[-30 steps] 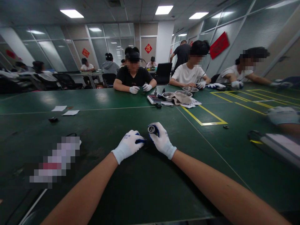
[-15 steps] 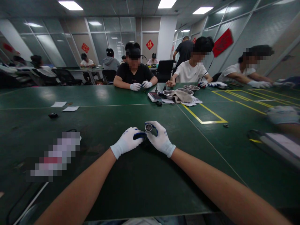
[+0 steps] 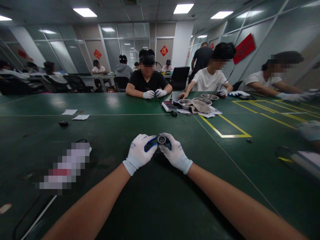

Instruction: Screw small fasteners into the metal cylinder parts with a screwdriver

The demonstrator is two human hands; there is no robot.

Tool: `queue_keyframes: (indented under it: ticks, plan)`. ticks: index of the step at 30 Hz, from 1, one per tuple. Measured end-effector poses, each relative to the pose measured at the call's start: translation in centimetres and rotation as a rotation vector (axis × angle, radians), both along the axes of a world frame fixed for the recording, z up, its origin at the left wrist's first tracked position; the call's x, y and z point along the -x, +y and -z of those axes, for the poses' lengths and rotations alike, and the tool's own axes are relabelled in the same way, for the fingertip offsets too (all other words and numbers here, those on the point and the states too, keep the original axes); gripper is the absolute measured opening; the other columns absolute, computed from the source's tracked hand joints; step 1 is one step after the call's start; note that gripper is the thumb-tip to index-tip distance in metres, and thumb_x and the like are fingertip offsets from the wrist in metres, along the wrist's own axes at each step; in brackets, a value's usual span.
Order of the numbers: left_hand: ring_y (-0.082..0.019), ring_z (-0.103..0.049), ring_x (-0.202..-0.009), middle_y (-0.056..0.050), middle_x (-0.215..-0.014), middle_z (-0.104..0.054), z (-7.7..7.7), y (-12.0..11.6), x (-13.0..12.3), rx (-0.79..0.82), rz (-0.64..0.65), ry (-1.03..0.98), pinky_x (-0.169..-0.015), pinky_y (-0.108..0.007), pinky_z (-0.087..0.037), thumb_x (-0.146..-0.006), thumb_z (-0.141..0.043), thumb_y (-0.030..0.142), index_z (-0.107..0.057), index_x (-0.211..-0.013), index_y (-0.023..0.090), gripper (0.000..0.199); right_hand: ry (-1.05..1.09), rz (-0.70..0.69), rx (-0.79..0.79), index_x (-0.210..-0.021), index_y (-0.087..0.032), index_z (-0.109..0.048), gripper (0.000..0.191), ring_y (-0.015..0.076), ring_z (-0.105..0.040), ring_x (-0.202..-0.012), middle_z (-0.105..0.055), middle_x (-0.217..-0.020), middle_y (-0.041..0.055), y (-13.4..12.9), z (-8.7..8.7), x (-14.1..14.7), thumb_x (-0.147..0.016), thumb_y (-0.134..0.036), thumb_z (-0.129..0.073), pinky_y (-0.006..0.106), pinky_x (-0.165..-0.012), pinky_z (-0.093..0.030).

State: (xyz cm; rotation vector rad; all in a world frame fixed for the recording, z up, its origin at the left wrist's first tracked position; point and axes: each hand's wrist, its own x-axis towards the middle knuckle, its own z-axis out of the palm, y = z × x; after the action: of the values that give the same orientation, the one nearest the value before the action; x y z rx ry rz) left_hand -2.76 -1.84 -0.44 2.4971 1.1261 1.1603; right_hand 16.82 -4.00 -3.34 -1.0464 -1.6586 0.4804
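Observation:
A small round dark part with a metallic rim (image 3: 161,139) is held up over the green table (image 3: 140,206), its round face toward me. My right hand (image 3: 175,151), in a white glove with blue on the fingers, has thumb and fingers closed around its right side. My left hand (image 3: 141,151), gloved the same way, reaches it from the left with its fingertips and thumb pinched at the part's edge. Both hands meet in front of me, a little above the tabletop.
Ahead lie metal bowls (image 3: 209,97) with a cloth (image 3: 200,107) and papers. To the left are a blurred-out flat object (image 3: 66,166), a small black item (image 3: 63,123) and white paper slips (image 3: 81,117). Several people sit opposite; a gloved hand (image 3: 310,130) is at the right.
My left hand has risen and come to the round part, its fingertips now at the part's edge. The whole view has shifted slightly, so the scene sits a bit further right and lower.

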Motion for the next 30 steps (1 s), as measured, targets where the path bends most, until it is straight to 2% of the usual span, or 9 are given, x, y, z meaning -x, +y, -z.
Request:
queue_keyframes:
  ticks: [3, 6, 9, 14, 18, 24, 30]
  plan:
    - [-0.026, -0.069, -0.096, -0.009, -0.099, -0.073, 0.27, 0.18, 0.03, -0.053, 0.027, -0.008, -0.088, -0.042, -0.058, -0.095, -0.065, 0.035, -0.073, -0.122, 0.019, 0.033, -0.071, 0.075, -0.110, -0.119, -0.023, -0.068, 0.033, 0.0284, -0.069, -0.106, -0.071, -0.113, 0.0106, 0.12, 0.19, -0.32, -0.094, -0.044, -0.066, 0.046, -0.094, -0.058]
    - [-0.026, -0.069, -0.092, -0.009, -0.096, -0.072, 0.50, 0.33, -0.05, -0.101, 0.038, -0.020, -0.083, -0.041, -0.058, -0.094, -0.067, 0.035, -0.073, -0.121, 0.018, 0.032, -0.125, 0.128, -0.150, -0.119, -0.024, -0.071, 0.031, 0.0298, -0.067, -0.106, -0.070, -0.112, 0.0109, 0.27, 0.27, -0.57, -0.093, -0.041, -0.068, 0.048, -0.094, -0.058]
    - [-0.026, -0.069, -0.090, -0.009, -0.095, -0.072, 0.57, 0.27, -0.17, -0.136, 0.050, -0.018, -0.080, -0.040, -0.058, -0.094, -0.068, 0.034, -0.072, -0.122, 0.017, 0.034, -0.142, 0.115, -0.151, -0.121, -0.026, -0.072, 0.029, 0.0296, -0.068, -0.103, -0.073, -0.108, 0.0096, 0.40, 0.37, -0.58, -0.093, -0.034, -0.069, 0.048, -0.091, -0.059]
    - [-0.026, -0.068, -0.090, -0.009, -0.095, -0.072, 0.59, 0.06, -0.27, -0.195, 0.063, 0.007, -0.079, -0.041, -0.058, -0.095, -0.067, 0.035, -0.071, -0.124, 0.016, 0.035, -0.108, 0.083, -0.128, -0.124, -0.025, -0.069, 0.033, 0.0290, -0.071, -0.107, -0.075, -0.113, 0.0096, 0.35, 0.67, -0.32, -0.090, -0.026, -0.067, 0.048, -0.097, -0.059]
    - [-0.026, -0.068, -0.089, -0.009, -0.095, -0.073, 0.60, 0.04, -0.30, -0.204, 0.057, 0.031, -0.078, -0.040, -0.058, -0.095, -0.066, 0.033, -0.071, -0.120, 0.017, 0.030, -0.109, 0.072, -0.113, -0.126, -0.024, -0.068, 0.036, 0.0276, -0.072, -0.107, -0.075, -0.115, 0.0091, 0.23, 0.67, -0.28, -0.089, -0.024, -0.067, 0.046, -0.096, -0.060]
    - [-0.026, -0.067, -0.086, -0.009, -0.092, -0.072, 0.56, 0.01, -0.37, -0.220, 0.048, 0.028, -0.075, -0.040, -0.057, -0.096, -0.065, 0.034, -0.072, -0.117, 0.016, 0.028, -0.236, 0.149, -0.216, -0.120, -0.024, -0.072, 0.032, 0.0314, -0.066, -0.106, -0.072, -0.110, 0.0111, 0.21, 0.22, -0.54, -0.088, -0.024, -0.067, 0.050, -0.094, -0.057]
    - [-0.025, -0.067, -0.084, -0.009, -0.090, -0.072, 0.55, 0.09, -0.44, -0.229, 0.056, 0.031, -0.074, -0.039, -0.056, -0.097, -0.065, 0.033, -0.073, -0.113, 0.016, 0.025, -0.248, 0.084, -0.153, -0.124, -0.026, -0.069, 0.036, 0.0302, -0.069, -0.108, -0.076, -0.114, 0.0094, 0.17, 0.23, -0.58, -0.089, -0.020, -0.066, 0.050, -0.098, -0.056]
